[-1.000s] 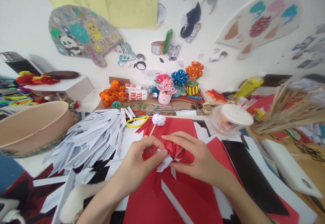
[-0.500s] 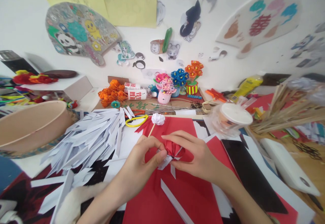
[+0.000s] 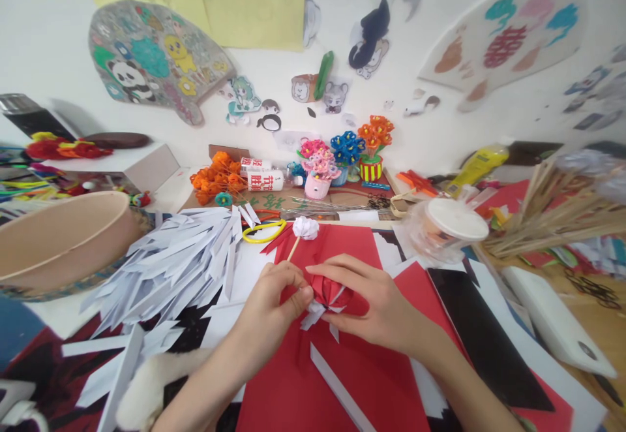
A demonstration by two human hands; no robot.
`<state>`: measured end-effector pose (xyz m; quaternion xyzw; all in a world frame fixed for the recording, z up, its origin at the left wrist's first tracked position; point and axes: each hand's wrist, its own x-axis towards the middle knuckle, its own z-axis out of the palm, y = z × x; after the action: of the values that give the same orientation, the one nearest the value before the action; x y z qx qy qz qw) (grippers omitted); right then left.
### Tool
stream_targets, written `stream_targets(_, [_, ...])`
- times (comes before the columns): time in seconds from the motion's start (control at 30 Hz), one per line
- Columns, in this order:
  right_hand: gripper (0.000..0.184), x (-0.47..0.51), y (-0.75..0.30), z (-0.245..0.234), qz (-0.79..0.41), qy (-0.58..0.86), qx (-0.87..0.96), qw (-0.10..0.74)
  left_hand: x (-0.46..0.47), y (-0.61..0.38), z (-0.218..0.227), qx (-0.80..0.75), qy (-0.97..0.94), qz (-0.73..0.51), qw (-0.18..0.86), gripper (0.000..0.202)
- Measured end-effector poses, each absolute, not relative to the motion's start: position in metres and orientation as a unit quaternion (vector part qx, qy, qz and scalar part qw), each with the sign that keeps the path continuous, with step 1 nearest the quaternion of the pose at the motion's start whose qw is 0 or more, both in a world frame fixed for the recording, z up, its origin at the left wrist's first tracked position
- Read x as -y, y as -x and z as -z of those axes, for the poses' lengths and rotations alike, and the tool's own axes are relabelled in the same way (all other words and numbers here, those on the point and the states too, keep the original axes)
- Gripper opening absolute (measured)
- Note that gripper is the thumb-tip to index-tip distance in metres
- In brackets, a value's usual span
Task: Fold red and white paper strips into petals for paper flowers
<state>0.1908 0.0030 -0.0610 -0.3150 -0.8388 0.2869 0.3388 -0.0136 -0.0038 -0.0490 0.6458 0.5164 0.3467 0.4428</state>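
A crumpled red paper ball [image 3: 336,292] with white paper strips across it is between my hands, low over the red paper. My right hand [image 3: 376,301] curves around its right side, fingers over the top and thumb beneath. With thumb and forefinger closed, my left hand [image 3: 281,298] pinches the ball's left edge; the exact spot is partly hidden. White strip ends [image 3: 313,316] hang below the fingers. Just beyond my left hand, a white paper flower [image 3: 306,228] tops a thin stick [image 3: 294,249], whose lower end is hidden behind that hand.
Red paper sheets [image 3: 342,380] lie beneath, with one loose white strip [image 3: 337,386]. A pile of folded white strips [image 3: 171,262] and a round basket [image 3: 63,243] are at left. A lidded cup [image 3: 452,223], white case [image 3: 557,321] and wooden sticks [image 3: 533,223] stand at right.
My left thumb and forefinger have shifted slightly left, and the red ball has turned a little, showing more of its white strips. My right hand stays around it.
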Motion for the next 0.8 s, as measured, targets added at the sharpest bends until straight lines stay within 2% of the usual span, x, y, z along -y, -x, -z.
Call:
stream_targets(0.17, [0.047,-0.003,-0.192,0.062,-0.277,0.318,0.833,0.357,-0.002,0.016,0.045,-0.491,-0.642,-0.344,0.478,0.037])
stream_targets(0.3, [0.05,-0.004,-0.193,0.062,-0.294,0.313,0.83,0.356,-0.002,0.018,0.039,-0.477,-0.628,-0.341,0.512,0.035])
stream_targets(0.57, [0.054,-0.003,-0.191,0.061,-0.334,0.313,0.812,0.361,0.006,0.011,0.052,-0.467,-0.559,-0.342,0.594,0.045])
stream_targets(0.7, [0.051,-0.002,-0.192,0.06,-0.333,0.324,0.801,0.378,0.005,0.014,0.048,-0.443,-0.533,-0.344,0.633,0.044])
stream_targets(0.8, [0.05,-0.003,-0.193,0.06,-0.328,0.332,0.798,0.381,0.003,0.016,0.043,-0.434,-0.558,-0.348,0.616,0.039])
